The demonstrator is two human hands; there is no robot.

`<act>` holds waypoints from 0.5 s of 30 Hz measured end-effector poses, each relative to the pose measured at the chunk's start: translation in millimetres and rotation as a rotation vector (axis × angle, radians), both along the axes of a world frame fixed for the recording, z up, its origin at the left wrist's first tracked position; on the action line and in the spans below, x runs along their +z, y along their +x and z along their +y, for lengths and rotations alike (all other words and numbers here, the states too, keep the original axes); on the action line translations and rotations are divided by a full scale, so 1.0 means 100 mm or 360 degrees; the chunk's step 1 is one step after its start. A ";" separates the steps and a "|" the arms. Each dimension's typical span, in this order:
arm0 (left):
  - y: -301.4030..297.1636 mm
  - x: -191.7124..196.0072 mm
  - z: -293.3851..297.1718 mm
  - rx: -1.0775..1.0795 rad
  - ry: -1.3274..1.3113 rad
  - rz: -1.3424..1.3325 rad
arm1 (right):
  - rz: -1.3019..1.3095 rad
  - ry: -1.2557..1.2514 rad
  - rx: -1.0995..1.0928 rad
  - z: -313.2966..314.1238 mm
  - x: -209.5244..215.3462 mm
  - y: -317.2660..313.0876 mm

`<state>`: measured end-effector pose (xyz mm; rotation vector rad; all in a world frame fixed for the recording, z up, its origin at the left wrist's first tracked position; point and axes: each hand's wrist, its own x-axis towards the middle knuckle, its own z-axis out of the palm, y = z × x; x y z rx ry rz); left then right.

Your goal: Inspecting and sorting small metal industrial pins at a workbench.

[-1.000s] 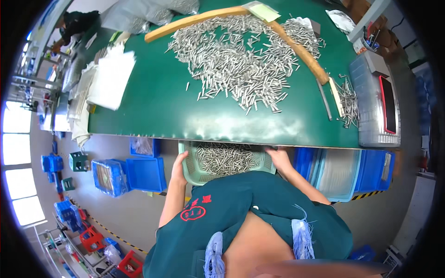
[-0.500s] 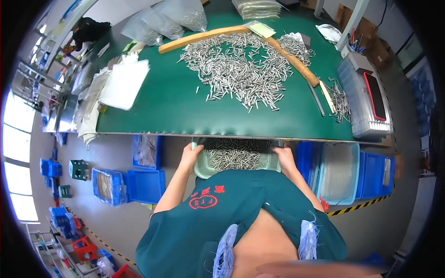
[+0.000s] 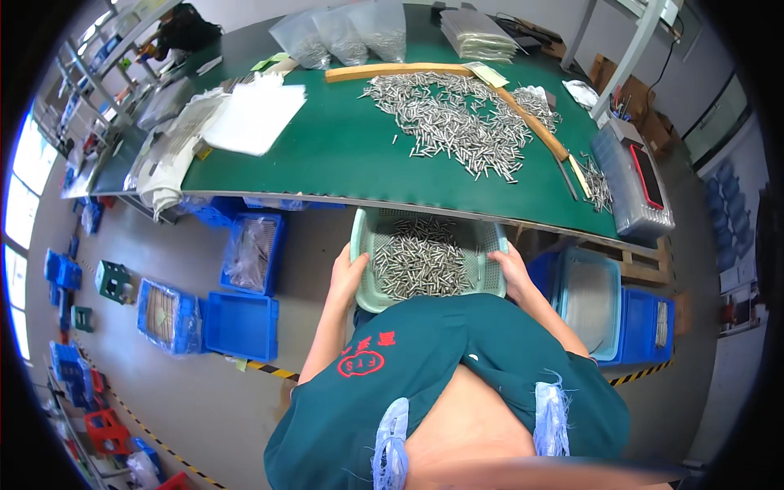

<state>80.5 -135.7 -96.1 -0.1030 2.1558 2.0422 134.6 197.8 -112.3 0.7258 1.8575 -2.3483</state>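
Between my hands is a pale green plastic basket (image 3: 369, 292), held close to my body just below the table's front edge. Many small silvery metal pins (image 3: 420, 260) lie heaped inside it. My left hand (image 3: 349, 271) is closed on its left rim, thumb on top. At the opposite rim, my right hand (image 3: 510, 268) grips the basket too, its thumb over the edge. On the green table (image 3: 327, 167) ahead spreads a loose pile of similar metal pins (image 3: 461, 122), bordered at the back and right by wooden strips (image 3: 535, 122).
Clear bags of metal parts (image 3: 351, 37) stand at the table's back. White sheets (image 3: 255, 118) lie on the left; a red-edged phone (image 3: 645, 175) rests on clear plastic trays (image 3: 614, 184) at right. Blue crates (image 3: 241, 327) sit on the floor at left, others (image 3: 637, 327) at right.
The basket has come out from under the table edge toward me, with both hands still on it. More of its inside shows. The view has shifted and turned slightly.
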 end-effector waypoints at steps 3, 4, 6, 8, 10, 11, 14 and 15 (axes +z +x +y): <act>-0.02 -0.02 -0.04 -0.0040 -0.0105 0.0015 | 0.0055 -0.0018 -0.0003 -0.05 0.10 0.08; -0.02 -0.06 -0.03 -0.0060 -0.0084 0.0017 | 0.0047 -0.0016 -0.0001 -0.07 0.14 0.12; 0.03 -0.10 -0.09 -0.0071 -0.0114 -0.0013 | 0.0025 -0.0008 -0.0009 -0.09 0.19 0.17; 0.05 -0.10 -0.09 -0.0101 -0.0141 -0.0037 | -0.0011 0.0009 -0.0011 -0.08 0.21 0.17; 0.08 -0.08 -0.11 -0.0122 -0.0249 -0.0149 | -0.0046 0.0020 -0.0015 -0.07 0.22 0.15; 0.07 -0.05 -0.13 -0.0133 -0.0254 -0.0154 | 0.0008 0.0120 0.0015 -0.07 0.23 0.14; 0.05 -0.01 -0.22 -0.0130 -0.0781 0.0204 | 0.0047 0.0286 0.0096 0.00 0.25 0.09; 0.03 -0.01 -0.26 -0.0025 -0.0975 0.0441 | 0.0037 0.0355 0.0156 0.07 0.26 0.08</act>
